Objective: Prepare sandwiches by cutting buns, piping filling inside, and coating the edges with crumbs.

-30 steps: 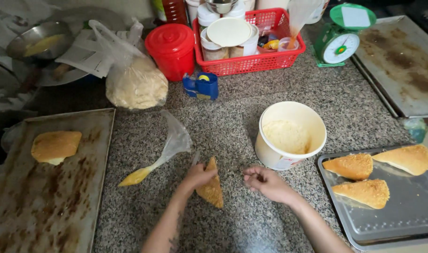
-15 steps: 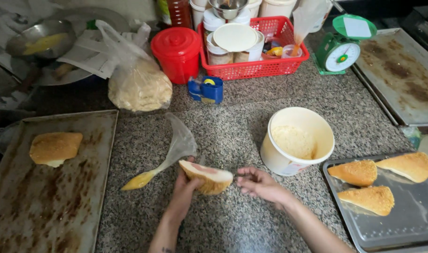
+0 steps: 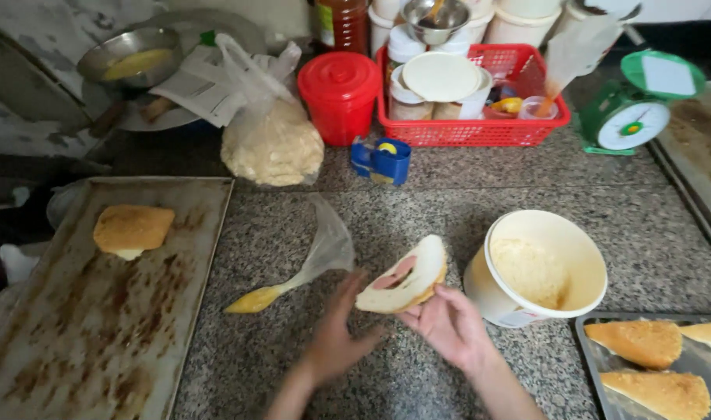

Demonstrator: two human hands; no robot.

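My right hand (image 3: 447, 325) holds a folded flat cake (image 3: 404, 277) from below, its pale inside with a pink filling facing up. My left hand (image 3: 338, 333) is blurred, fingers spread, just left of the cake and not gripping it. A clear piping bag (image 3: 297, 269) with yellow cream at its tip lies on the granite counter (image 3: 464, 187) to the left of my hands. A cream-coloured tub (image 3: 539, 268) of pale filling stands just right of the cake.
A stained baking tray (image 3: 83, 334) at left carries one browned cake (image 3: 132, 229). A metal tray (image 3: 596, 362) at lower right holds triangular cakes (image 3: 637, 342). Behind stand a bag of crumbs (image 3: 272, 145), red lidded tub (image 3: 340, 82), red basket (image 3: 480, 128), blue tape dispenser (image 3: 380, 161) and green scale (image 3: 634, 117).
The cake was lifted off the counter and turned open side up; it passed from my left hand into my right, and my left hand has come away from it.
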